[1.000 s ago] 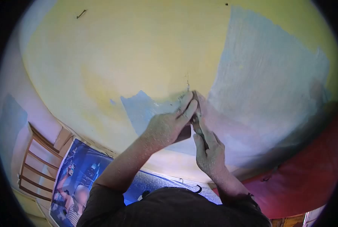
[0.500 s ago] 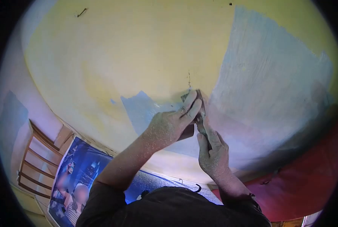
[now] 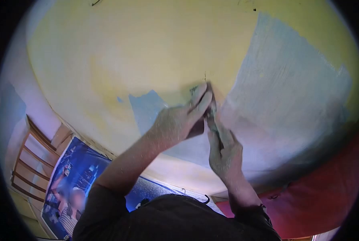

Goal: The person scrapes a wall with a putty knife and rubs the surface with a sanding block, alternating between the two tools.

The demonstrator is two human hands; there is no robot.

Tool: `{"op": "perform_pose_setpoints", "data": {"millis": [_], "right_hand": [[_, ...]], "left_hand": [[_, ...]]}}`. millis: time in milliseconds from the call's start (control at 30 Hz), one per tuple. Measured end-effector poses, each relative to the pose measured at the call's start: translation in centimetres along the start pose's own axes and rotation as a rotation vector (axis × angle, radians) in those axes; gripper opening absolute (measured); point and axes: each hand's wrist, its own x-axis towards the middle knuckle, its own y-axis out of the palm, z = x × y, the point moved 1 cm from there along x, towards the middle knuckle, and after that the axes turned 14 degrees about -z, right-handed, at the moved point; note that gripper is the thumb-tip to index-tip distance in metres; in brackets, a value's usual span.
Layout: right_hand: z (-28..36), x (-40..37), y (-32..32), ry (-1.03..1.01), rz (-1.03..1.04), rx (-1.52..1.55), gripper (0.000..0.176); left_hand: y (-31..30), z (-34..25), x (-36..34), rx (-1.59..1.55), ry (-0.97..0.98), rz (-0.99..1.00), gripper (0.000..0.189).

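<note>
A scraper-like tool [image 3: 211, 105] with a narrow handle lies against the yellow wall [image 3: 147, 52]. My right hand [image 3: 226, 154] is closed round its handle. Two fingers of my left hand [image 3: 178, 118] press on the tool's upper part, and a dark flat piece shows under that palm. Whether this piece belongs to the same tool I cannot tell. Pale dust covers both hands. A thin crack [image 3: 205, 75] runs just above the fingertips. Bare grey-blue patches lie to the left [image 3: 145, 108] and right [image 3: 284, 76] of my hands.
A wooden rack with slats [image 3: 33, 160] stands at the lower left beside a blue printed sheet [image 3: 83, 168] picturing people. A red surface [image 3: 308, 201] fills the lower right. A small black hook [image 3: 207, 199] shows near my dark shirt.
Both hands and the tool have moved slightly upward along the wall, closer to the crack. The grip looks the same. The view has shifted a little.
</note>
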Motion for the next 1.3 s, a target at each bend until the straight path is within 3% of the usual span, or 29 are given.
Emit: {"op": "perform_pose_setpoints", "data": {"millis": [100,200,300,367,400,500,533,633,733,833,933,1067,1167,1300], "right_hand": [[0.0,2.4,1.0,-0.051,-0.081,0.093,0.057],[-1.5,0.1,1.2,-0.05,-0.086,0.068,0.056],[-5.0,-6.1,2.2,0.069,0.009,0.077,0.057],[-8.1,-9.9,3.2,0.083,0.042,0.1,0.059],[-9.2,-11.1,3.2,0.084,0.053,0.111,0.06],[-7.7,-11.1,0.4,0.452,0.262,-0.001,0.069],[-5.9,-9.3,0.5,0.464,0.282,0.022,0.068],[-4.6,-7.2,0.0,0.057,0.209,0.003,0.059],[-2.3,-5.8,0.0,0.324,0.302,0.243,0.05],[-1.2,-5.4,0.2,0.389,0.325,0.203,0.052],[0.5,-3.8,-1.2,0.056,0.201,-0.095,0.055],[0.5,-2.2,-3.0,-0.176,0.152,-0.37,0.056],[1.3,-1.7,-2.5,-0.247,0.136,-0.394,0.058],[0.7,-2.7,-1.4,-0.074,0.128,-0.273,0.057]], "left_hand": [[-1.1,1.0,2.6,0.063,0.069,-0.144,0.075],[1.3,0.8,0.6,0.079,0.156,-0.174,0.071],[5.1,0.3,-4.5,0.006,0.073,-0.036,0.07],[7.3,-0.1,-7.9,-0.014,0.07,-0.051,0.07],[8.0,-0.2,-9.1,0.012,0.01,0.085,0.072],[9.6,-0.4,-12.1,-0.067,-0.026,0.106,0.071],[7.5,0.7,-11.7,-0.075,-0.005,0.044,0.073],[6.2,0.7,-12.0,-0.132,-0.035,-0.11,0.076],[5.2,-0.3,-10.9,-0.186,-0.104,-0.203,0.08],[5.0,-0.5,-10.3,-0.24,-0.128,-0.223,0.082],[3.5,-0.4,-10.1,-0.242,-0.121,-0.263,0.078],[2.0,0.0,-11.1,-0.297,-0.117,-0.38,0.062],[2.4,0.0,-11.1,-0.3,-0.082,-0.45,0.062],[2.6,-0.4,-9.1,-0.268,-0.012,-0.486,0.071]]}}
